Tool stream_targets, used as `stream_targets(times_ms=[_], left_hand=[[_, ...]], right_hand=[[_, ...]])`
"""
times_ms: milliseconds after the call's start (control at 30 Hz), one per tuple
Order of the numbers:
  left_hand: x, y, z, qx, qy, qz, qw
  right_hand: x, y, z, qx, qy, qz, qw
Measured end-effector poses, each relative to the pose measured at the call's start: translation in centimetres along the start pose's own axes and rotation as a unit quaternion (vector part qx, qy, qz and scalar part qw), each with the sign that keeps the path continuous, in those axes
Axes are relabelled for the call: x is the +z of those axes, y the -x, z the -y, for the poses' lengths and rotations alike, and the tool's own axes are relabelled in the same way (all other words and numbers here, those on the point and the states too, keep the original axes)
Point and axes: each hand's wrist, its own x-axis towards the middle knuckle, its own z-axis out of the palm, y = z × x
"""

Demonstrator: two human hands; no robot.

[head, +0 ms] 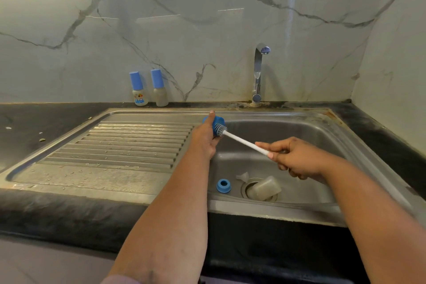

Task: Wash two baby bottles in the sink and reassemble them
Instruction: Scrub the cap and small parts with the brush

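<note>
Currently left hand (205,136) gripping blue cap (217,125) over sink (299,127) at 12 o'clock, right hand (294,159) pinching white brush (244,143) handle, bristles inside cap, bottle body (265,188) at 6 o'clock on drain

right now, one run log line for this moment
step: scrubbing blue cap | left hand: grips cap | right hand: holds brush, bristles in cap | sink: blue ring, bottle body

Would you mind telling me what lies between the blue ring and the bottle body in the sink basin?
In the head view, a small clear nipple lies between the blue ring and the bottle body, slightly behind them.
</note>
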Motion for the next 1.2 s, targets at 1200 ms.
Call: stream_targets(times_ms=[1200], left_hand=[[-0.6, 0.1, -1.1, -0.043, 0.090, 0.049, 0.994]], right_hand=[[0.5, -0.5, -0.8, -0.033, 0.043, -0.054, 0.997]])
